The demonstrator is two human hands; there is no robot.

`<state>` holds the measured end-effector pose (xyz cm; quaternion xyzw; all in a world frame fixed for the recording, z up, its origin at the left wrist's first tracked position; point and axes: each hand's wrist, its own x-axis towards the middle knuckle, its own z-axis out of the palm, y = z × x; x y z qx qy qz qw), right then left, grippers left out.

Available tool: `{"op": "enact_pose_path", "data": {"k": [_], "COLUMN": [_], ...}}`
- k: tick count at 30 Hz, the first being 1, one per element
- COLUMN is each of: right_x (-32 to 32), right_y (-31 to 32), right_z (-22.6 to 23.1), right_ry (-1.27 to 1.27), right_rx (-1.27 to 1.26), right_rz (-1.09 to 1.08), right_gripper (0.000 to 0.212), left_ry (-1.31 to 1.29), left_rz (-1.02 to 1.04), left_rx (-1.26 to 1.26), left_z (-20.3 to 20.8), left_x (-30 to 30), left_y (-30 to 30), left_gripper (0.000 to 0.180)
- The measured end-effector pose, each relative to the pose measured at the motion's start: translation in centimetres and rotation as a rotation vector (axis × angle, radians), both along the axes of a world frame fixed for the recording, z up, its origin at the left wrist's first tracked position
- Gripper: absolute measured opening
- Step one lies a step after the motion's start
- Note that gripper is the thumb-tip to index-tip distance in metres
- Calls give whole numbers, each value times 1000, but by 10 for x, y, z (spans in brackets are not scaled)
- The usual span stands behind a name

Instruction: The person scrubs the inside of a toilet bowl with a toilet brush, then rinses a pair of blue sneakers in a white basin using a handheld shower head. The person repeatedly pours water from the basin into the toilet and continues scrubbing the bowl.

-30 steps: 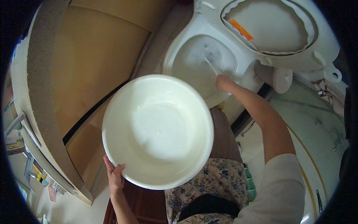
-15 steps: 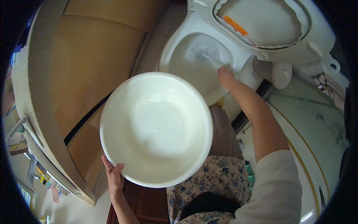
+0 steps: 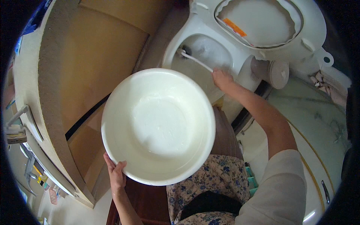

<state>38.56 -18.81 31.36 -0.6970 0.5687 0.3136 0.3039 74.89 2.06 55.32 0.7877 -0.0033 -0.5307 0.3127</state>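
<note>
My left hand [image 3: 117, 173] grips the lower left rim of a large white basin [image 3: 159, 123], thumb over the edge and fingers beneath. The basin is tilted so its inside faces up at me; a little wetness glistens on its bottom. My right hand [image 3: 222, 78] is closed around the white handle of a toilet brush [image 3: 197, 60]. The brush's dark bristled head lies against the left inner wall of the toilet bowl [image 3: 228, 45]. Part of the bowl's near side is hidden behind the basin.
The toilet seat and lid [image 3: 262, 22] stand raised at the back. A grey-white bin [image 3: 279, 74] is right of the bowl. A tan wooden door [image 3: 101, 45] stands at the left, and a glass shower panel [image 3: 311, 116] at the right.
The brush head has swung from the bowl's back to its left inner wall, and its handle now shows more plainly. My right hand moved slightly left; the basin has barely shifted.
</note>
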Motion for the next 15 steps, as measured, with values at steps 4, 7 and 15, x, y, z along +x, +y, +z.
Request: {"op": "enact_pose_path", "data": {"k": [4,7,15], "right_x": [-27,-49,-95], "right_y": [-37,-38,68], "right_z": [0,6,-1], "right_ry": [59,40,-26], "right_rx": [-153,-256,93], "right_rz": [56,-4,-959], "right_gripper": [23,25,46], "left_ry": [8,30,26], "left_rz": [-16,-24,-6], "left_rx": [-21,-30,-54], "left_z": [-1,0,9], "left_x": [2,1,-1], "left_y": [9,12,20], "left_gripper": [58,57,58]}}
